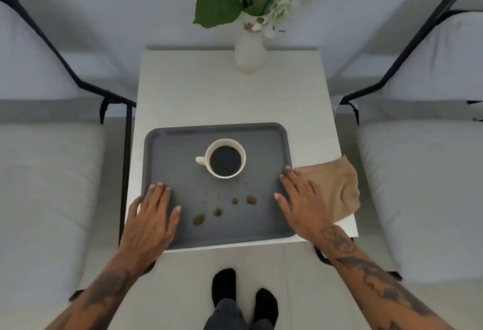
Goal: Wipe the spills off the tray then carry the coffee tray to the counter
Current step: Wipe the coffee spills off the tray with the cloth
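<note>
Soft, even, diffuse light on my feed, bright overall, no hard source I can place. Faint shadows only, under the tray [156, 152] rim and the vase [249, 55] base. No glare on the worktop [209, 94]. Whole frame slightly soft and smeary, compression look. Strong wide-angle bend at the edges: chair frames [65, 68] bow outward, forearms stretch toward the corners

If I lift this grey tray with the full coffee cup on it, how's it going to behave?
The grey plastic tray looks stiff, so it should probably lift flat without sagging. The white cup of black coffee stands loose and looks nearly full; a tilt would likely slosh it or slide it. The brown spills near the front edge may make that patch slippery.
</note>
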Demonstrator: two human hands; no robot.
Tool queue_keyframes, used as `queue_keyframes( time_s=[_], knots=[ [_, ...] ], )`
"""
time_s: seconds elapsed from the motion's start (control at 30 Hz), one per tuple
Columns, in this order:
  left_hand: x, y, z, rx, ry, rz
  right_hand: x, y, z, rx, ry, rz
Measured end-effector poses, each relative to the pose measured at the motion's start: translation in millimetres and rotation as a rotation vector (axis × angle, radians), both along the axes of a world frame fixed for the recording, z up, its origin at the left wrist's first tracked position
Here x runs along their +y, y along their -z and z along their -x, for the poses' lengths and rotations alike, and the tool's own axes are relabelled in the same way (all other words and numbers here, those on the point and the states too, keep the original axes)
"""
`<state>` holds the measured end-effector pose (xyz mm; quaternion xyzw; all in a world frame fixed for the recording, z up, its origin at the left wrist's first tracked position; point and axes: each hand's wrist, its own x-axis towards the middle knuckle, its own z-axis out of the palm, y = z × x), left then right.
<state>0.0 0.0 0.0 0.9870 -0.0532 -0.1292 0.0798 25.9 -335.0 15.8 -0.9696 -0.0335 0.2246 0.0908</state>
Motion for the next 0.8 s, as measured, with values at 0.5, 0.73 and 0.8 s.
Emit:
queue_keyframes(
  time_s=[0.5, 0.73, 0.8],
  knots=[
    [-274, -14, -62, -0.183, 0.328, 0.194, -139, -1, -37, -0.016, 0.498, -0.02],
    [-316, 7, -82, 0.004, 0.307, -0.157, -165, 19, -39, 0.022, 0.627, -0.295],
    [-320, 10, -86, 0.027, 0.258, -0.126, -173, 22, -39, 0.017, 0.648, -0.385]
  ],
)
